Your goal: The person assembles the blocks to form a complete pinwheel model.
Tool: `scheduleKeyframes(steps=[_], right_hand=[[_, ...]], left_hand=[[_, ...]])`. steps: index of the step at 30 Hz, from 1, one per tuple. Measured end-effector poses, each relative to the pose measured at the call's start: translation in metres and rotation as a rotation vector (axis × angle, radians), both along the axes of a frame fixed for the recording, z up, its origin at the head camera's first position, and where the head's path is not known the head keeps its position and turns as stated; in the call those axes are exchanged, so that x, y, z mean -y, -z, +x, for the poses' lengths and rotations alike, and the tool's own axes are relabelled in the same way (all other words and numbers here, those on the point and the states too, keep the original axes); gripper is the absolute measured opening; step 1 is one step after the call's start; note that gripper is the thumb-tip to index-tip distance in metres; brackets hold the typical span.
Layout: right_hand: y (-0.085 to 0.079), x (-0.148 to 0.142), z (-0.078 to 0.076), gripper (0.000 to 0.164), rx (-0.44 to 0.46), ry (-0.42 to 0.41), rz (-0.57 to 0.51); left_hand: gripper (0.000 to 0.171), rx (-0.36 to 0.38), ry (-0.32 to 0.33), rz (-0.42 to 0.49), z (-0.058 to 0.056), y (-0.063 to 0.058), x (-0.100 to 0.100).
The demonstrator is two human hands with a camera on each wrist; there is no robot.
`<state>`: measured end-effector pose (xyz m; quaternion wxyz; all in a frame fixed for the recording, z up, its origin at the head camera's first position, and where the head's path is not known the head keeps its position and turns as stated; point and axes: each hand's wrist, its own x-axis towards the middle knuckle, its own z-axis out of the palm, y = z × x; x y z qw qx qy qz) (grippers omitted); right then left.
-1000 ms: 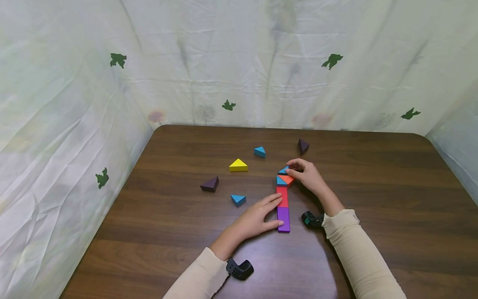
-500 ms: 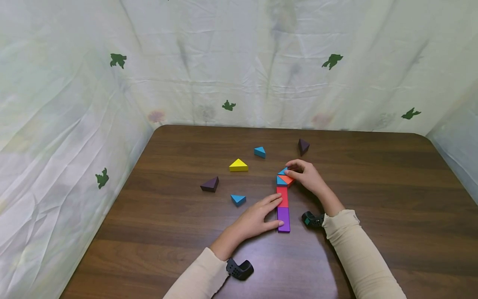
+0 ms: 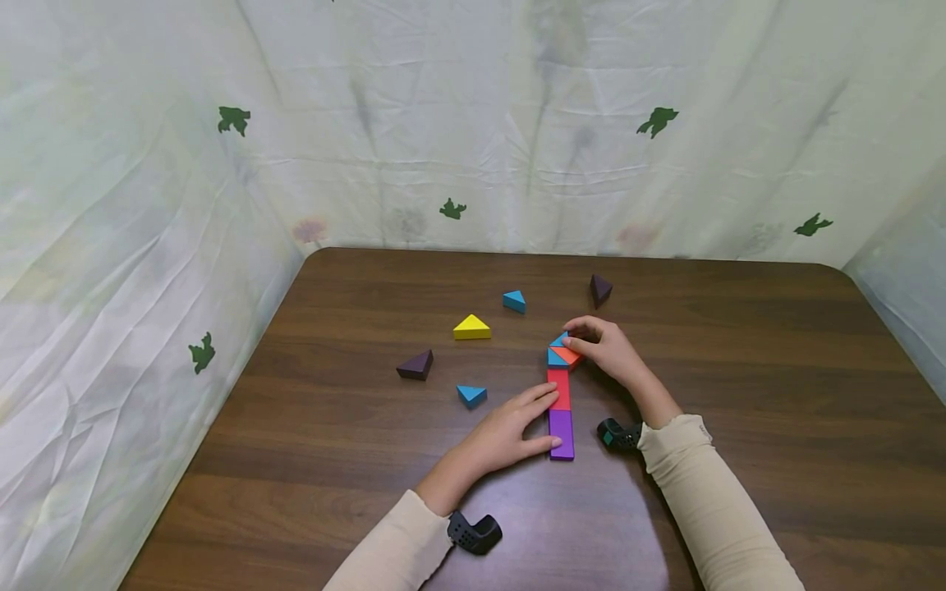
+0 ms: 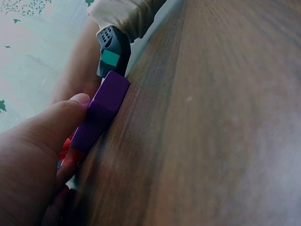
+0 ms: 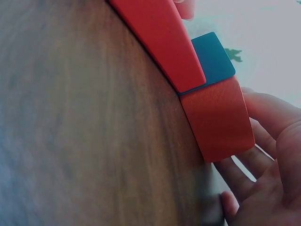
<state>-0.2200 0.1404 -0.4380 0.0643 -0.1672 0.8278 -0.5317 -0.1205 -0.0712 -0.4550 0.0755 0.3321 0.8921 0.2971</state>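
Head view: right hand (image 3: 609, 349) pinches a blue triangle (image 3: 560, 341); left hand (image 3: 506, 429), fingers extended, touches red block (image 3: 562, 396) and purple block (image 3: 565, 427). Uneven pressure could skew their alignment.

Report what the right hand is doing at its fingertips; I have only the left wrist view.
Observer: In the head view, the right hand pinches the far blue triangle, at the far end of the row.
Operator: Check beyond that hand.
Observer: A dark triangle lies just past its fingers, apart from them.
Operator: Look for loose pieces left of the row.
Observer: Four lie there, apart from it, among them a yellow triangle.
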Motion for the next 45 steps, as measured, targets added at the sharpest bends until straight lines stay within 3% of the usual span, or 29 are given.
scheduleKeyframes(steps=[4, 11, 22, 35, 45], right_hand=[[0.007, -0.002, -0.004, 0.032, 0.002, 0.014, 0.01], [0.014, -0.003, -0.005, 0.034, -0.094, 0.011, -0.001], [0.003, -0.007, -0.008, 0.039, -0.068, 0.057, 0.03], [-0.003, -0.018, -0.016, 0.045, -0.185, 0.174, -0.038], [-0.003, -0.022, -0.029, 0.048, -0.255, 0.294, 0.015]], left_hand=[[0.067, 0.0, 0.0, 0.0, 0.0, 0.0, 0.0], [0.066, -0.001, 0.001, 0.0, 0.0, 0.0, 0.0], [0.067, 0.003, -0.001, 0.002, -0.001, 0.001, 0.0], [0.067, -0.027, 0.002, -0.003, -0.001, 0.002, 0.0], [0.067, -0.029, 0.001, -0.007, -0.001, 0.002, 0.0]])
